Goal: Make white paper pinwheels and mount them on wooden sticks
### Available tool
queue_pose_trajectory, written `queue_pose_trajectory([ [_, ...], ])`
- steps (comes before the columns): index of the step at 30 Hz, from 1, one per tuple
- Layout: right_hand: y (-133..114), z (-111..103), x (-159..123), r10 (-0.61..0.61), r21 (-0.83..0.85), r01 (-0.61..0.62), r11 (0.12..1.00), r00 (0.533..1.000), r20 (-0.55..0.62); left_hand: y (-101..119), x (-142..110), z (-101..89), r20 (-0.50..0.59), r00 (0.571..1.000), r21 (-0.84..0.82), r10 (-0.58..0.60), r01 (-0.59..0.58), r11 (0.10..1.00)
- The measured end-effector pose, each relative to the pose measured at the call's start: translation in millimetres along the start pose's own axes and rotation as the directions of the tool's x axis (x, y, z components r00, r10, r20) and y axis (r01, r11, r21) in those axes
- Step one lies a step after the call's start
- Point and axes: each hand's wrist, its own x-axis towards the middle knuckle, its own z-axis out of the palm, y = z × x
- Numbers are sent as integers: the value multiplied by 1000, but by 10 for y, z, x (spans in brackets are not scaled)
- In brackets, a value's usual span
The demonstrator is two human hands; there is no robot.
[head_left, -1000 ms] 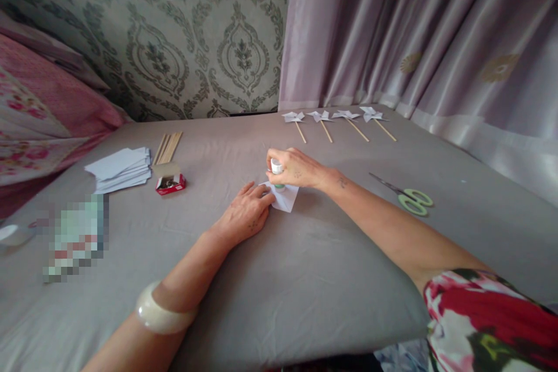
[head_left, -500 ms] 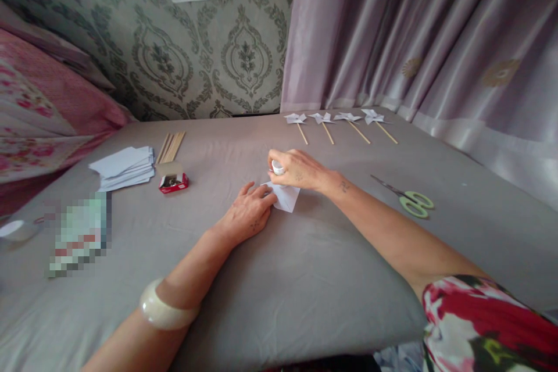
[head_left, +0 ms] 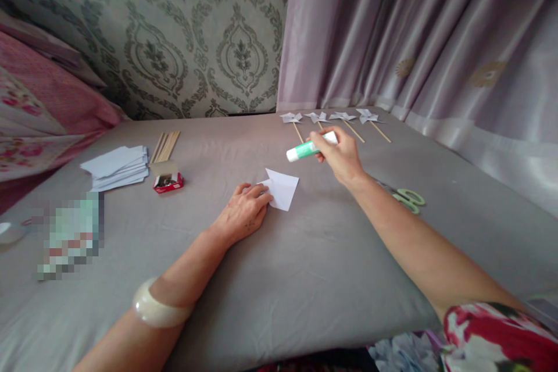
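A glue stick [head_left: 306, 150], green with white ends, is gripped in my right hand [head_left: 342, 154]. It is held tilted above the bed-like grey surface, apart from the paper and to its upper right. A small white piece of paper [head_left: 285, 189] lies in the middle, with a cut or folded flap standing out at its top left. My left hand [head_left: 244, 209] holds this paper down by its left edge, fingers bent and pressed together on it. Part of the paper is hidden under those fingers.
Several paper pinwheels [head_left: 343, 116] on sticks lie at the back. Scissors with green handles [head_left: 410, 199] are partly behind my right forearm. To the left are a paper stack [head_left: 115, 168], wooden sticks [head_left: 164, 147], a small red box [head_left: 168, 182] and a blurred green packet [head_left: 74, 229].
My right hand has lifted off the paper and moved right and up with the glue stick, which now shows lengthwise. My left hand stays on the paper, whose top flap is now visible.
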Motion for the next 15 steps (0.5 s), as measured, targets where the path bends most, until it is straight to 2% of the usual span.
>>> queue_pose_trajectory([
  [2, 83, -204, 17, 269, 270, -256, 928, 963, -13, 2, -4, 1, -26, 1000, 2, 5, -5, 1000],
  [4, 163, -385, -6, 453, 422, -424, 802, 891, 35, 12, -2, -9, -48, 999, 14, 16, -16, 1000],
  [6, 243, -519, -60, 551, 445, -548, 709, 823, 135, 25, 3, -25, -69, 997, 29, 24, -22, 999],
  [8, 325, -606, -126, 593, 390, -609, 690, 785, 177, 33, 9, -40, -85, 996, 40, 25, -21, 999],
  [10, 411, -658, -179, 560, 300, -569, 765, 819, 125, 33, 11, -52, -100, 995, 51, 23, -18, 999],
  [13, 545, -700, -214, 392, 97, -389, 916, 920, -16, 27, 5, -74, -123, 992, 77, 36, -27, 997],
  [15, 632, -718, -216, 298, 2, -299, 954, 952, -63, 40, 2, -99, -140, 989, 92, 45, -33, 995],
])
